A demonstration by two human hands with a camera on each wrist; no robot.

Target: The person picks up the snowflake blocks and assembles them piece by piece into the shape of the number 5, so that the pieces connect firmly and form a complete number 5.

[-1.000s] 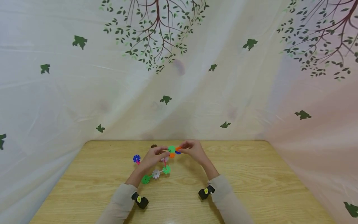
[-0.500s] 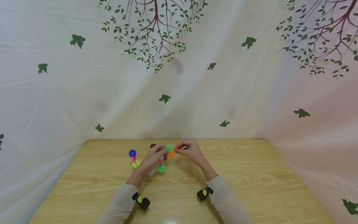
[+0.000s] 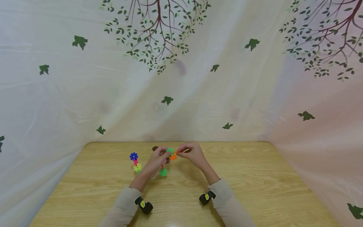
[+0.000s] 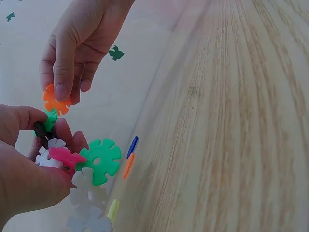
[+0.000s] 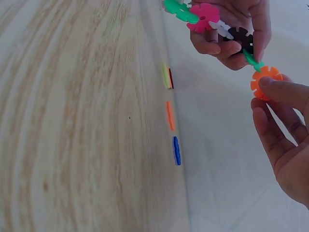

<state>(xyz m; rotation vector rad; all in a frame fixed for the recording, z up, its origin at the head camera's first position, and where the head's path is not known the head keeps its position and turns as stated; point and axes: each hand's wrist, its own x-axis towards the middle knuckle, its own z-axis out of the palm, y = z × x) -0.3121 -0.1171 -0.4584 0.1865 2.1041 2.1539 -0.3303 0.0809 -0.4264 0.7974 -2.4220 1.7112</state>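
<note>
My left hand (image 3: 156,160) grips a chain of interlocking plastic flower discs near its end. In the left wrist view the chain shows a green disc (image 4: 100,162), a pink disc (image 4: 67,157) and white discs (image 4: 88,193). A dark disc (image 5: 240,39) and a small green end disc (image 5: 252,60) sit at the left fingertips. Between thumb and fingers, my right hand (image 3: 194,154) pinches an orange disc (image 5: 265,83). Its edge meets the green end disc; how far they interlock is unclear. The far end of the chain carries a yellow disc (image 3: 137,167) and a blue disc (image 3: 134,156).
Loose discs lie near the wooden table's far edge: a blue disc (image 5: 176,151), an orange disc (image 5: 170,116) and a yellow disc (image 5: 166,76). A brown disc (image 3: 155,148) lies behind the left hand. A leaf-printed curtain (image 3: 198,94) hangs behind the table (image 3: 255,183).
Both hands have shifted slightly left. The blue end of the chain has swung left, exposing the yellow disc. The left fingers have moved onto the green end disc beside the orange one.
</note>
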